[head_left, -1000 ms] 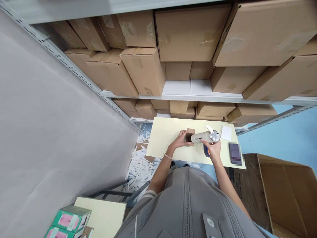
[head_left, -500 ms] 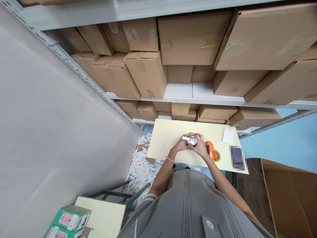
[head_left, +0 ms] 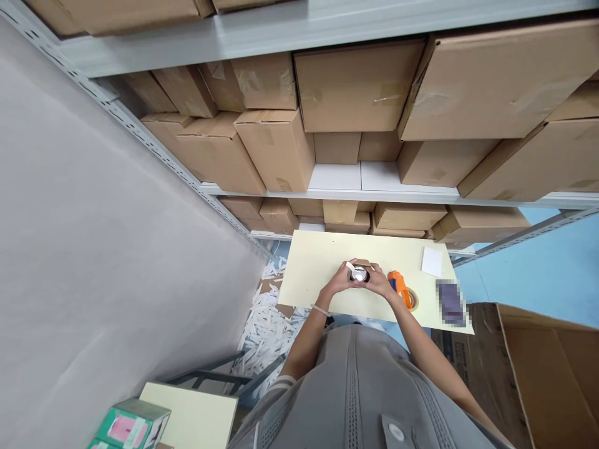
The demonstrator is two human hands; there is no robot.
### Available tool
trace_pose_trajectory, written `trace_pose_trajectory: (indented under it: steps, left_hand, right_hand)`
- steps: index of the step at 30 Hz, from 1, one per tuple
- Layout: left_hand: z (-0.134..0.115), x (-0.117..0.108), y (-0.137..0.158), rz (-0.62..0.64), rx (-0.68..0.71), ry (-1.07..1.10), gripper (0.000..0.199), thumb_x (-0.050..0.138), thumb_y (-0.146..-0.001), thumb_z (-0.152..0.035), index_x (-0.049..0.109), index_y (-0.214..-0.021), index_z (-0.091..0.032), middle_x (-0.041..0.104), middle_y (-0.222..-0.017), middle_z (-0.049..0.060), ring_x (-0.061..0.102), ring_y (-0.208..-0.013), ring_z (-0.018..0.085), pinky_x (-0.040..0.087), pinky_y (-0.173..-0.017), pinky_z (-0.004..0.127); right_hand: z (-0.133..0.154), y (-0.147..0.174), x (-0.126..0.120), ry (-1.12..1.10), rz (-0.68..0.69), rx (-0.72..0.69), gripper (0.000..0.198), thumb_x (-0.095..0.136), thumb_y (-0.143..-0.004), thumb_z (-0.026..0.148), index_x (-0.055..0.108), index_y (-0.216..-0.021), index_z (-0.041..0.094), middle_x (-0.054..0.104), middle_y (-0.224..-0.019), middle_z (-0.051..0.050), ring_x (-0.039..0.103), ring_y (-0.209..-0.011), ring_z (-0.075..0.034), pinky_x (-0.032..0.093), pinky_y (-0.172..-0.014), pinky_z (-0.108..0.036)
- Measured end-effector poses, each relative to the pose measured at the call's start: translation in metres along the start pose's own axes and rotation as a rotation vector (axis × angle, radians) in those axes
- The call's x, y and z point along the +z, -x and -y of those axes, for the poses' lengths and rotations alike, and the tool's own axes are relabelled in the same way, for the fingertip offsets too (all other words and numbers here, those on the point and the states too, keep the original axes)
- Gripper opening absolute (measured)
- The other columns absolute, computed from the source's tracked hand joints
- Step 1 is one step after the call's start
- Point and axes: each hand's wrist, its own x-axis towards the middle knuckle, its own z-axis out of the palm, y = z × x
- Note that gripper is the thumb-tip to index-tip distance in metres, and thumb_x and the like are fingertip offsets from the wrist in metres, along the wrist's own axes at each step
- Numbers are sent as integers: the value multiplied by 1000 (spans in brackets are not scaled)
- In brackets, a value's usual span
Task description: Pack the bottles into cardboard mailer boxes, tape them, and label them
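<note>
- Metal shelves point(head_left: 412, 198) full of brown boxes point(head_left: 350, 87) stand beyond your pale yellow counter point(head_left: 311, 268).
- Your bottle point(head_left: 359, 276) is over the middle of that counter, near the edge closest to you, apparently upright.
- You look down on its lid point(head_left: 360, 272): round, silver, mirror-bright, with light patches reflected in it.
- One pale tab point(head_left: 350, 266) sticks out from the lid, toward the upper left.
- Your left grip point(head_left: 339, 281) and right grip point(head_left: 378, 282) are wrapped around the bottle from either side, hiding most of its body; you cannot tell whether its base touches the counter.
- To your right lie an orange tape gun point(head_left: 399, 287) and, farther off, a white square point(head_left: 432, 261).
</note>
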Motion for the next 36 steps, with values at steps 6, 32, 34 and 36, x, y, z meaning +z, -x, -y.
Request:
trace_pose_trajectory:
  steps: [6, 32, 34, 36]
  left_hand:
    - [8, -2, 1, -26, -45, -18, 125, 93, -50, -42, 27, -153, -17, 33, -152, 18, 28, -144, 39, 18, -121, 54]
    - [-6, 7, 8, -143, -73, 272, 43, 75, -76, -41, 61, -110, -19, 60, -119, 9, 59, -108, 23, 45, -100, 38]
    - [-6, 11, 8, -182, -95, 289, 44, 75, -76, -42, 60, -110, -19, 60, -119, 9, 60, -106, 22, 47, -97, 37]
    - [-3, 16, 9, -210, -119, 334, 50, 75, -76, -44, 58, -116, -20, 59, -124, 10, 59, -110, 23, 47, -98, 37]
  right_hand:
    - [6, 13, 3, -52, -48, -37, 69, 72, -71, 36, 47, -134, 25, 54, -131, -12, 60, -114, -30, 50, -92, -44]
    - [-17, 3, 8, -472, -217, -49, 37, 54, -87, 56, 70, -94, 23, 64, -101, -9, 63, -93, -24, 55, -85, -43]
    - [-16, 2, 14, -514, -277, -32, 39, 56, -84, 58, 70, -90, 22, 64, -100, -10, 62, -91, -24, 55, -84, -43]
    - [-15, 1, 20, -559, -310, -6, 43, 57, -81, 61, 69, -93, 21, 65, -104, -11, 62, -93, -25, 54, -85, -43]
